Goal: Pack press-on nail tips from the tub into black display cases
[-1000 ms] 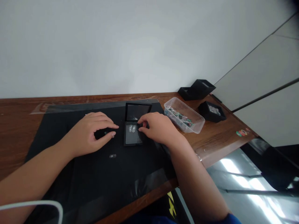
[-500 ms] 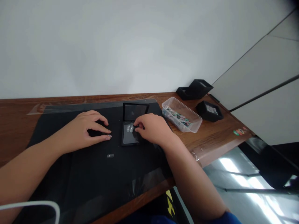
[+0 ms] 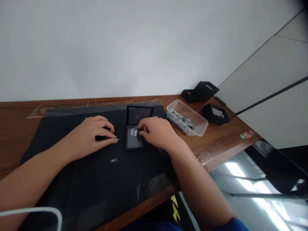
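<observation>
A small black case [image 3: 134, 142] lies open on the black mat [image 3: 101, 179], its lid [image 3: 140, 114] standing upright behind it. Small pale pieces [image 3: 134, 132] lie in the case's top left corner. My right hand [image 3: 156, 131] rests on the case's right side, fingers curled and pinched at the pieces; what the fingertips hold is too small to name. My left hand [image 3: 92, 136] lies on the mat left of the case, fingers curled over a small dark thing. A tiny loose piece [image 3: 113, 160] sits on the mat in front of my left hand.
A clear plastic tub [image 3: 186, 122] of small colourful parts stands right of the case on the wooden table [image 3: 226, 144]. Black boxes [image 3: 201, 91] and a black tray [image 3: 215, 114] sit at the far right corner. The table's edge drops off on the right. A white cable [image 3: 36, 211] curves bottom left.
My left hand has shifted slightly towards the case. My right hand has stayed at the pale pieces with small finger movements. The view has shifted slightly.
</observation>
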Demonstrator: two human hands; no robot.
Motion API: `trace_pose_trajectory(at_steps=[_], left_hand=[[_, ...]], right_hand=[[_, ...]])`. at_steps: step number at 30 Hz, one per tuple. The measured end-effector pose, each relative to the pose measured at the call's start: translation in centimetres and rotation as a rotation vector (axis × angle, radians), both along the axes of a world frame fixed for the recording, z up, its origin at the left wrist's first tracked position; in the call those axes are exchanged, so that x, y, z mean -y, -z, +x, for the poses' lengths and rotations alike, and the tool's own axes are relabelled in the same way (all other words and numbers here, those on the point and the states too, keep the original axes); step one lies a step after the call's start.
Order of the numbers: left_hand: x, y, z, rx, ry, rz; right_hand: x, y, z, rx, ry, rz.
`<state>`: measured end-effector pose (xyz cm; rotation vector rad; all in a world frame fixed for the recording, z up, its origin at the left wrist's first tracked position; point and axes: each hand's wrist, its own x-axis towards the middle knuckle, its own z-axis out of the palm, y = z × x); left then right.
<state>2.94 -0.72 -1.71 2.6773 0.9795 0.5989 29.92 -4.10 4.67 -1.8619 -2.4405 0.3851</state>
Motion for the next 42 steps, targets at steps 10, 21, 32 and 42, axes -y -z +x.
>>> trace_pose_trajectory(at_steps=[10,21,32,42], left_hand=[[0.5,-0.3,0.5,0.013,0.006,-0.069],[0.8,-0.7,0.7,0.017,0.011,-0.104],[1.0,-0.2,0.7,-0.007,0.008,-0.129],[1.5,-0.1,0.8,-0.050,0.016,-0.041]], right_hand=[[0.0,-0.1,0.1,-0.002,-0.010,-0.002],[0.1,-0.1,0.2,0.021,-0.032,0.009],[0.2,-0.1,0.2,-0.013,-0.031,-0.018],[0.2,-0.2,0.3,-0.015,-0.037,-0.011]])
